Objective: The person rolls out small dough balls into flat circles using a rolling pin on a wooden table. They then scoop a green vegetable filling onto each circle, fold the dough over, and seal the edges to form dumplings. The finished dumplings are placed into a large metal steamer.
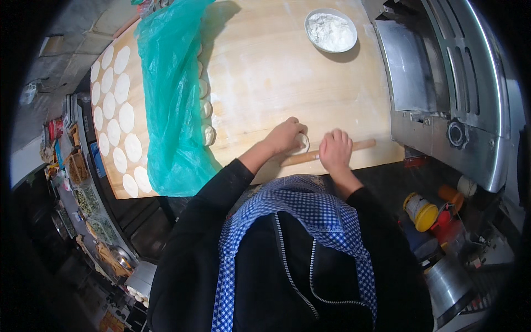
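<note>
Near the front edge of the wooden work board (265,99), my left hand (287,135) has its fingers curled on the edge of a small dough round (303,143). Right beside it, my right hand (335,150) lies over a wooden rolling pin (364,145), which slants across the board and touches or nearly touches the dough. To the left, several dough pieces (208,135) peek out in a row from under a green plastic sheet (172,103). Beyond the sheet, flat dough discs (126,117) lie in columns. Flour fills a white bowl (331,31) at the far right of the board.
A stainless steel machine (446,128) with a knob stands against the board's right side. Below it are a yellow-lidded bucket (425,218) and a metal pot (448,282). A counter with food containers (101,228) runs along the left.
</note>
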The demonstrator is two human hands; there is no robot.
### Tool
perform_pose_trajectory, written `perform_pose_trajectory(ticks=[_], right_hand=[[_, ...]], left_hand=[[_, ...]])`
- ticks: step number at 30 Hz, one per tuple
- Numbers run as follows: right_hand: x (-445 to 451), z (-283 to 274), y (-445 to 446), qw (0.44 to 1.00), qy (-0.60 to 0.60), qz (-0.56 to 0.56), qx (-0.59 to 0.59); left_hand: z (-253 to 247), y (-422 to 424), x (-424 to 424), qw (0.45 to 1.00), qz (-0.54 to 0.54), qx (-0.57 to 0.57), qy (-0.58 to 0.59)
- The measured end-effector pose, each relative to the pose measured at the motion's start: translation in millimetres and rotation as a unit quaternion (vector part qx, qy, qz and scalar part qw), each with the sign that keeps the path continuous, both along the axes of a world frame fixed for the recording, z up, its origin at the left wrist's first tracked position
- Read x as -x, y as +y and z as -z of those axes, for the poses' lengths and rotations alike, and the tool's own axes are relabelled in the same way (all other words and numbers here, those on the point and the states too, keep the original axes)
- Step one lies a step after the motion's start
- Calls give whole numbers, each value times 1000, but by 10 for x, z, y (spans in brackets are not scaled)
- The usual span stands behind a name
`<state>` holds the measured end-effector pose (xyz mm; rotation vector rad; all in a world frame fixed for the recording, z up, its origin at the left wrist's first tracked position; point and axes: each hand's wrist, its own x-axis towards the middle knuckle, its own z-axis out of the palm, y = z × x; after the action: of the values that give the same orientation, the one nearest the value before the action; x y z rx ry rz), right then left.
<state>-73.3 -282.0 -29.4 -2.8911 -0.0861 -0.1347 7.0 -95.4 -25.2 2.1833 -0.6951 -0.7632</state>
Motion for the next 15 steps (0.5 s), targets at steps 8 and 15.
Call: perform_pose_trajectory(ticks=[8,15], right_hand=[[-611,-30,113,998,-35,-42,-19],[26,-78,58,992,72,-47,91]], left_hand=[[1,125,-194,997,-44,31,-46],[61,205,358,971,-200,-27,131]])
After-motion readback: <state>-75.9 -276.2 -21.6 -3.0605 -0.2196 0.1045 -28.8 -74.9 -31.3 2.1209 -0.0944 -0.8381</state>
